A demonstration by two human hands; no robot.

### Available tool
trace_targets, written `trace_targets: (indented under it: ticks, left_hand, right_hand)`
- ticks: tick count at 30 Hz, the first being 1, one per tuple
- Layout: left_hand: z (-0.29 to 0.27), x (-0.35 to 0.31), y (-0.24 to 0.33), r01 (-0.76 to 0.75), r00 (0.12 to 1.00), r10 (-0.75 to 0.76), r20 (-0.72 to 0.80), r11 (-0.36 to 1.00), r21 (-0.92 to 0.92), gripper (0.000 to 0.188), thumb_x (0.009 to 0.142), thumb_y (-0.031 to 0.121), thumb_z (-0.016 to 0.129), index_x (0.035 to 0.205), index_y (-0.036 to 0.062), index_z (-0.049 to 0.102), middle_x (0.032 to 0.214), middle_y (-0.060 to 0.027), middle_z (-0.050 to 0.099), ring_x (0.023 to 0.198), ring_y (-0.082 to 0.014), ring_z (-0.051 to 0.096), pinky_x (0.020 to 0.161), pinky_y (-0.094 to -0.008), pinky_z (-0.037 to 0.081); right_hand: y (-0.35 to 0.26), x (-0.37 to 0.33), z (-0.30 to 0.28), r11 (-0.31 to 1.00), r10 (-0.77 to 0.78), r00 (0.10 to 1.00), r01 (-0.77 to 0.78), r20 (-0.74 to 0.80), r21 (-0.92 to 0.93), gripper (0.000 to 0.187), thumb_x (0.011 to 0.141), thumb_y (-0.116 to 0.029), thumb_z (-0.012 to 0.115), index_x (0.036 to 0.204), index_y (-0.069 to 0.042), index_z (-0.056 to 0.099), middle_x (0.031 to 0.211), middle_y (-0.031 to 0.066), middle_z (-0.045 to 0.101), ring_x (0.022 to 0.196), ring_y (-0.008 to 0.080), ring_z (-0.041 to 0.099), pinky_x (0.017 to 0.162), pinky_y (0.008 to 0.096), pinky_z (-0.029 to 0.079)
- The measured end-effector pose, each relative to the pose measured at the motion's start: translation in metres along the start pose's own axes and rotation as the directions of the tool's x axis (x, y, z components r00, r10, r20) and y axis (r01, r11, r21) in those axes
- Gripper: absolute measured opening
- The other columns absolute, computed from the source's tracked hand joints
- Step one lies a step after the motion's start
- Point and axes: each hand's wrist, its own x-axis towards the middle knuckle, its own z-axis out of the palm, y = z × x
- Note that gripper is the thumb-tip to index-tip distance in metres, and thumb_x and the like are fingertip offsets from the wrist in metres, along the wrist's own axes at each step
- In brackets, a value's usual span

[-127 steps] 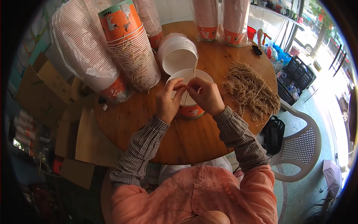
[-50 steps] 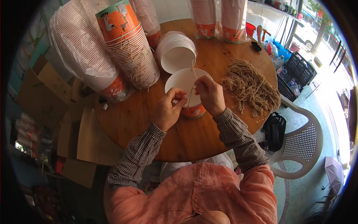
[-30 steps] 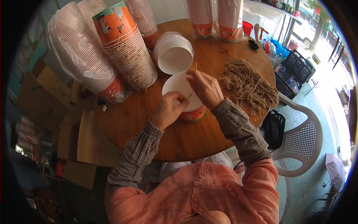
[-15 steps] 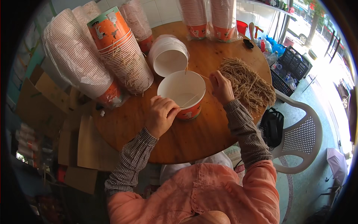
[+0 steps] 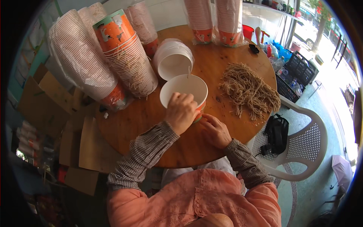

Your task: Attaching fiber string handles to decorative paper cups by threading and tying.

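A white-lined paper tub with an orange printed outside stands on the table before me. At its near rim, my left hand is closed, its curled fingers over the opening; any thing in its grip is hidden. My right hand is low beside the tub's right side, fingers drawn together near the base. Whatever those fingers hold is too small to make out. A thin piece of twine sticks up at the tub's far rim. Right of the tub lies a loose heap of tan twine strands.
Behind the tub, a plastic-wrapped tub stack lies tipped toward me. Tall tub stacks crowd the round wooden table's left and back. Cardboard boxes stand at left; a white plastic chair holding a black bag is at right.
Both hands were apart with twine stretched between them. My left hand has moved right over the near rim; my right hand has come down and left from the twine heap to the tub's base.
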Motion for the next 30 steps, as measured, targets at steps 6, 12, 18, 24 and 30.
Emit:
trace_targets:
  ticks: [6, 12, 18, 24, 30]
  left_hand:
    - [-0.056, 0.057, -0.105, 0.233, 0.939, -0.317, -0.133, 0.871, -0.432, 0.02, 0.078, 0.022, 0.075, 0.083, 0.0029, 0.069, 0.078, -0.0087, 0.063, 0.069, -0.022, 0.062, 0.062, -0.0332, 0.048]
    - [-0.16, 0.094, -0.277, 0.143, 0.71, -0.697, -0.101, 0.283, -0.948, 0.024, 0.088, 0.025, 0.069, 0.099, 0.004, 0.065, 0.084, -0.0024, 0.064, 0.077, -0.0128, 0.063, 0.069, -0.0256, 0.048]
    - [-0.15, 0.079, -0.339, 0.091, 0.407, -0.912, 0.054, -0.019, -0.996, 0.026, 0.096, 0.031, 0.057, 0.097, 0.0058, 0.06, 0.085, -0.0019, 0.064, 0.079, -0.0134, 0.064, 0.075, -0.0302, 0.05]
    - [-0.101, 0.042, -0.309, 0.618, 0.336, -0.928, 0.164, 0.086, -0.782, 0.034, 0.086, 0.04, 0.07, 0.083, 0.0066, 0.064, 0.069, 0.0036, 0.059, 0.052, -0.008, 0.054, 0.05, -0.0221, 0.043]
    - [-0.097, 0.037, -0.291, 0.314, 0.614, -0.531, -0.584, 0.843, -0.436, 0.049, 0.09, 0.02, 0.064, 0.129, -0.0009, 0.043, 0.126, -0.0152, 0.047, 0.111, -0.0223, 0.051, 0.092, -0.032, 0.047]
  right_hand:
    - [-0.001, -0.008, -0.008, 0.988, 0.137, 0.987, -0.13, -0.087, 0.082, 0.024, 0.082, -0.003, 0.064, 0.106, -0.003, 0.062, 0.112, 0.0169, 0.059, 0.093, 0.0359, 0.063, 0.076, 0.0387, 0.053]
    - [-0.007, -0.007, -0.003, 0.977, 0.184, 0.977, -0.17, -0.111, 0.129, 0.022, 0.083, -0.004, 0.063, 0.105, -0.003, 0.062, 0.111, 0.0153, 0.059, 0.093, 0.0349, 0.063, 0.075, 0.0383, 0.053]
    - [-0.002, -0.01, -0.005, 0.965, 0.235, 0.965, -0.219, -0.111, 0.141, 0.02, 0.084, -0.002, 0.061, 0.103, -0.002, 0.062, 0.109, 0.015, 0.06, 0.092, 0.0345, 0.063, 0.075, 0.0378, 0.053]
    - [0.004, -0.013, -0.006, 0.964, 0.24, 0.967, -0.227, -0.085, 0.136, 0.02, 0.083, -0.003, 0.062, 0.103, -0.003, 0.062, 0.105, 0.0142, 0.061, 0.088, 0.0335, 0.064, 0.073, 0.0377, 0.053]
    - [0.004, -0.011, -0.003, 0.963, 0.251, 0.968, -0.246, -0.033, 0.113, 0.019, 0.083, -0.006, 0.062, 0.103, -0.002, 0.062, 0.101, 0.0143, 0.063, 0.085, 0.0334, 0.064, 0.072, 0.0378, 0.053]
